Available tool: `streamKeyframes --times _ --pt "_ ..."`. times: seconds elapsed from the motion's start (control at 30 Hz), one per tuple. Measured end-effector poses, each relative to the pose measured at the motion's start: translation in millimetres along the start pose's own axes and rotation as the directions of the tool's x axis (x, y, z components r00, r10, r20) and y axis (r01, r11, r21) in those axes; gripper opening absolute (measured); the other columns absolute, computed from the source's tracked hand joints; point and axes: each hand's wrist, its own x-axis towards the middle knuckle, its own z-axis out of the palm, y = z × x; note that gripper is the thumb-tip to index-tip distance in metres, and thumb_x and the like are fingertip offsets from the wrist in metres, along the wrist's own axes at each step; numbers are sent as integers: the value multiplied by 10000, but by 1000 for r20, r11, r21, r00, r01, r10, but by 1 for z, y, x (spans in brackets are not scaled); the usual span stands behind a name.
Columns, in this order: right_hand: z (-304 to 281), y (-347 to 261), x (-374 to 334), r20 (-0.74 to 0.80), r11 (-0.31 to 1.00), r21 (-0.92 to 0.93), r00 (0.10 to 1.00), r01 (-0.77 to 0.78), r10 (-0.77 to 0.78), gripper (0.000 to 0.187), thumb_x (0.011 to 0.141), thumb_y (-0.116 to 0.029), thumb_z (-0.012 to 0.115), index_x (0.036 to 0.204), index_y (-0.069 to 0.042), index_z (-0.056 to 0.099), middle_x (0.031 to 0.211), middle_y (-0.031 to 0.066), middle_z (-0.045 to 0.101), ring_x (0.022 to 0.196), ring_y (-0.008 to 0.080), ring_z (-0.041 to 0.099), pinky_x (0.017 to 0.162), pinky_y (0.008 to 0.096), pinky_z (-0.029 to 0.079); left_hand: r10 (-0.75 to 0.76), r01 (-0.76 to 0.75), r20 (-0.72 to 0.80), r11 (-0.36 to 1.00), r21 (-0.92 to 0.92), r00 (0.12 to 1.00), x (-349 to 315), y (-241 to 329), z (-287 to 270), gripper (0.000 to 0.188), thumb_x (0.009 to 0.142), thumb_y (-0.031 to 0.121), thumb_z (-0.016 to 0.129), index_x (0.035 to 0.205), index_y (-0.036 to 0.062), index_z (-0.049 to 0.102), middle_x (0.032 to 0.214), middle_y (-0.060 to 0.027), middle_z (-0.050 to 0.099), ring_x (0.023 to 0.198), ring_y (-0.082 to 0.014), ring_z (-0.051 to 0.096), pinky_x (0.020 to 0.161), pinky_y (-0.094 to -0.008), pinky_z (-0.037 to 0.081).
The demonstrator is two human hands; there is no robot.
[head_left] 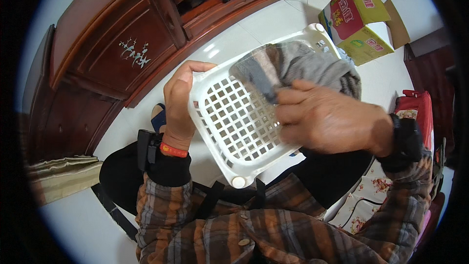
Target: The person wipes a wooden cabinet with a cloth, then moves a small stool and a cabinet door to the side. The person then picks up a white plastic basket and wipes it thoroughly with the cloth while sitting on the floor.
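Observation:
A white plastic basket (pixel 218 160) with a lattice of square holes is tilted in front of me, its round corner feet toward me. My left hand (pixel 180 99) grips its left edge, with the thumb along the upper side. A grey cloth (pixel 312 63) with a pale and dark striped part lies bunched over the basket's far right end. My right hand (pixel 328 117), smeared by motion, is closed on the near part of that cloth, against the lattice. The fingertips are partly hidden.
A dark red wooden cabinet (pixel 117 49) runs along the far left. A yellow-green and red cardboard box (pixel 359 24) with open flaps stands at the far right on the pale tiled floor (pixel 220 49). A red bag (pixel 415 112) and flowered fabric (pixel 366 190) lie at my right.

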Motion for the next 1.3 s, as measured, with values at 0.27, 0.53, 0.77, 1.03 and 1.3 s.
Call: streamKeyframes --times 0.27,0.53,0.77,1.03,1.3 --pt "22 -29 53 -222 978 168 971 125 -87 95 833 -130 724 909 -75 737 909 47 614 998 196 537 867 358 472 -14 15 -23 1000 28 1000 1 1 -5 483 988 359 321 1103 -14 606 934 -90 674 777 -101 629 679 -256 520" --pt "-25 4 -29 2 989 -35 989 -147 147 93 709 -53 784 767 -92 723 906 28 635 1025 213 574 962 384 425 64 -64 1 997 40 998 4 -3 -3 448 991 285 344 1091 -34 643 901 -87 706 751 -94 647 656 -229 498" --pt "-26 23 -35 -487 874 -280 843 -397 227 160 791 -56 751 945 -92 728 956 60 639 942 237 613 870 375 500 207 -189 -131 972 137 970 12 -17 -19 427 991 256 335 1051 -34 642 972 -84 647 879 -134 571 832 -294 462" --pt "-21 63 -36 -786 780 617 -127 -107 605 198 1017 -220 648 1134 -74 715 996 -25 670 917 65 578 828 229 474 333 -286 -321 940 184 887 0 -18 -17 399 1007 258 346 1100 -27 609 1015 -88 629 888 -149 550 849 -306 463" --pt "52 38 69 -698 712 618 186 -333 692 197 913 -206 741 982 -23 759 894 80 725 751 138 673 689 302 547 371 -287 -372 921 263 851 -6 -16 -4 449 1004 256 328 1190 -40 610 1097 -130 648 968 -199 597 907 -333 478"
